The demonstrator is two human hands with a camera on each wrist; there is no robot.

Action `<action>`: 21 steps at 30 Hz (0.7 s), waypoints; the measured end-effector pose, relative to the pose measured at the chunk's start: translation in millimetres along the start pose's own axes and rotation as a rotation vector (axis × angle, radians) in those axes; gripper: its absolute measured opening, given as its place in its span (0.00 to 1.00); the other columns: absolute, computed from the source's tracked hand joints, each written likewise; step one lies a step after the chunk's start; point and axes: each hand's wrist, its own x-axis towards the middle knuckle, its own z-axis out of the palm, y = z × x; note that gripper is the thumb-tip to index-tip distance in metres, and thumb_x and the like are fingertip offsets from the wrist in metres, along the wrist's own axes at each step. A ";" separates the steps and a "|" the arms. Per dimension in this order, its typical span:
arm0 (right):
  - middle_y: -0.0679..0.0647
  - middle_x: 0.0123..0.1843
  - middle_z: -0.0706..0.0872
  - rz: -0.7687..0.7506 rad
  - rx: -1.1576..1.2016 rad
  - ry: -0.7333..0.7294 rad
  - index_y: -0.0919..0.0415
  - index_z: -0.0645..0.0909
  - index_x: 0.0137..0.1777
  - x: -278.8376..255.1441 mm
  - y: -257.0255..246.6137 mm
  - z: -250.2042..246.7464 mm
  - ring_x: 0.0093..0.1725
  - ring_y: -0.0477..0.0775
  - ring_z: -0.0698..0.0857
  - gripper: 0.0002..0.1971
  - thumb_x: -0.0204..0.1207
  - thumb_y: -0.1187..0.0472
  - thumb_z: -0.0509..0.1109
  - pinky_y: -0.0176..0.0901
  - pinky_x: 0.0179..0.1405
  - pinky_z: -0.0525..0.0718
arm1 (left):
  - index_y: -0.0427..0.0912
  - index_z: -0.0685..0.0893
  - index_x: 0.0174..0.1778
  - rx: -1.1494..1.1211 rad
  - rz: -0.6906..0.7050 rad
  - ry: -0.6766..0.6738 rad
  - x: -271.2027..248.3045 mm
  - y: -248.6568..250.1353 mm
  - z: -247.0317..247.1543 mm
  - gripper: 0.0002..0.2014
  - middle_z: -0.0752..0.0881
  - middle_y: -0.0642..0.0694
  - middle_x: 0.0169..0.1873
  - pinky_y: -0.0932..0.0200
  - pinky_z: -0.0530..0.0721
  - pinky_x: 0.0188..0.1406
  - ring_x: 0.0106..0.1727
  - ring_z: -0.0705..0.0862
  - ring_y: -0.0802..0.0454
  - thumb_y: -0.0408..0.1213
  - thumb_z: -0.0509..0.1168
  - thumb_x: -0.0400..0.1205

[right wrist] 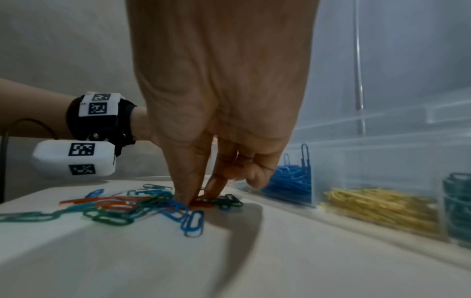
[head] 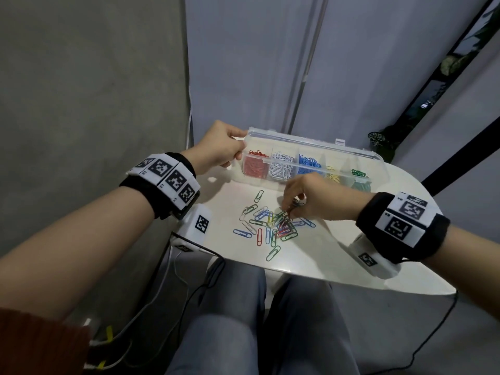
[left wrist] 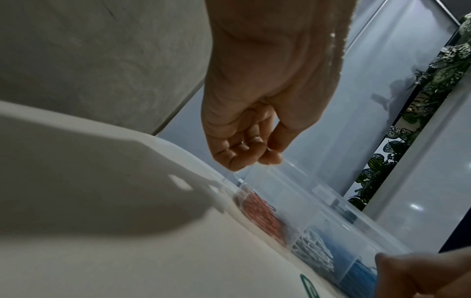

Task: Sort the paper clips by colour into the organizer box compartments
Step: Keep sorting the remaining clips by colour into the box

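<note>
Left hand: gripping organizer box at its red-compartment end.
Right hand: fingertips pinched into loose paper clips just before box; clip colour unclear.
Hidden: yellow compartment, partly behind right hand.

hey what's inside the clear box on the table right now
The clear box holds paper clips sorted left to right: red, white, blue, yellow, green. The right hand covers part of the yellow section.
</note>
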 end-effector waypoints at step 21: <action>0.47 0.31 0.82 0.042 0.209 0.106 0.57 0.84 0.37 -12.9 -12.4 -13.3 0.28 0.40 0.74 0.07 0.73 0.68 0.76 0.30 0.31 0.72 | 0.37 0.78 0.72 -0.008 0.009 0.011 2.0 -0.6 -0.1 0.19 0.77 0.44 0.24 0.61 0.68 0.22 0.20 0.68 0.56 0.28 0.62 0.84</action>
